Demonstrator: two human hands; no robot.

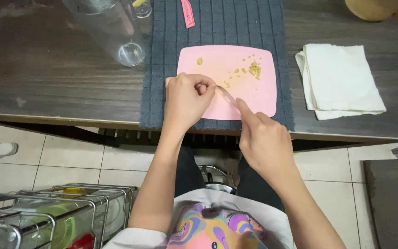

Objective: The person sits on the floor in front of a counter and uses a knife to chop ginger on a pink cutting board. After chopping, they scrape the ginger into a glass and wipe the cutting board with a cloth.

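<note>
A pink cutting board [217,57] lies on a dark blue-grey mat [171,50] on the wooden table. Small yellowish chopped bits [254,70] are scattered on its upper right, and one separate bit [199,61] sits at its upper left. My left hand [186,99] rests on the board's left edge, fingers curled, pinching something small that I cannot make out. My right hand [263,138] holds a pink knife [226,94], index finger along the blade's back, with the tip pointing at my left fingertips.
A clear plastic jar [111,27] lies tilted at the top left. A folded white cloth [339,80] sits to the right of the mat. A pink item [187,13] lies at the mat's top. A wire dish rack [47,216] stands on the tiled floor, lower left.
</note>
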